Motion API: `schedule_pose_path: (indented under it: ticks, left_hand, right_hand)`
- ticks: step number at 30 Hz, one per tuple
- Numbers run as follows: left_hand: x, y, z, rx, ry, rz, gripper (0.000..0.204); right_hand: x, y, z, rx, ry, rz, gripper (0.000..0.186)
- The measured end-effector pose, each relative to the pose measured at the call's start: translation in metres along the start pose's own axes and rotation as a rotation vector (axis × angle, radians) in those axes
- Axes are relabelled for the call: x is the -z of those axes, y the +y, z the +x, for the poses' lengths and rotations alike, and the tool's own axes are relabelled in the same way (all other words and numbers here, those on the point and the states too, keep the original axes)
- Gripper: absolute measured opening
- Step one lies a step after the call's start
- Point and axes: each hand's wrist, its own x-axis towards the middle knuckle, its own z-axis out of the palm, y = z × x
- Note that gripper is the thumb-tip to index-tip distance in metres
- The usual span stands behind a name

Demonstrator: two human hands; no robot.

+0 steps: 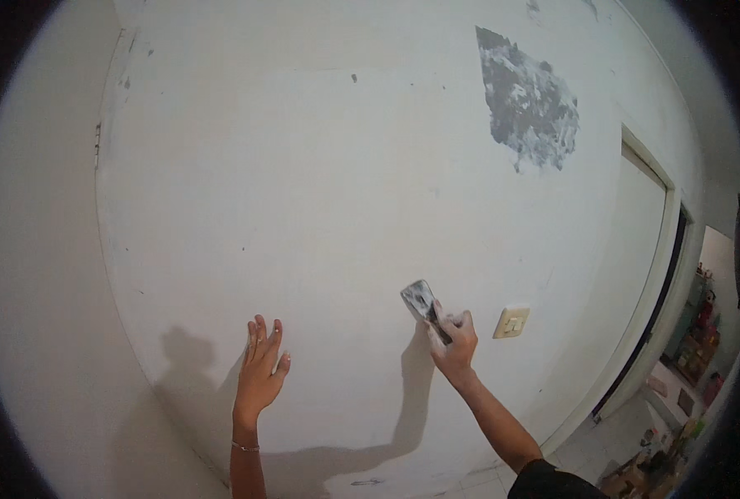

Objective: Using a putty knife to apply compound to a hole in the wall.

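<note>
My right hand (456,343) is closed round the dark handle of a putty knife (418,296). White paste is smeared over its grey blade, which points up and left in front of the white wall (320,191); whether it touches the wall I cannot tell. White smears also mark the fingers of that hand. To the left, my left hand (262,364) is raised with its fingers stretched out, small white specks on the fingertips and nothing in it. A thin bracelet (244,447) circles that wrist.
A grey patch (528,100) partly covered in white paste is at the wall's upper right. Right of my right hand sits a cream light switch (511,323). Beyond it stands a door (636,233) in its frame. Assorted items clutter the floor (590,449) at lower right.
</note>
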Motion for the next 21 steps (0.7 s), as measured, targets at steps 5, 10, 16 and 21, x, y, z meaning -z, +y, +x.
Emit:
schedule_pose_path:
  ticks: [5,10,16,21]
  left_hand:
    - [0.001,0.004,0.002,0.028,-0.035,0.010,0.063]
    - [0.006,0.014,-0.002,0.044,0.031,0.045,0.058]
    - [0.037,0.090,0.072,-0.468,0.547,-0.209,0.047]
    - [0.066,0.200,0.216,-0.764,0.620,0.054,0.060]
  right_hand:
    - [-0.012,-0.013,0.018,-0.178,-0.096,-0.051,0.043]
    - [-0.026,-0.009,-0.010,-0.073,-0.398,-0.015,0.039]
    - [0.044,-0.010,-0.231,-0.393,-0.848,-0.062,0.052]
    - [0.126,-0.011,-0.415,-0.663,-0.760,-0.168,0.034]
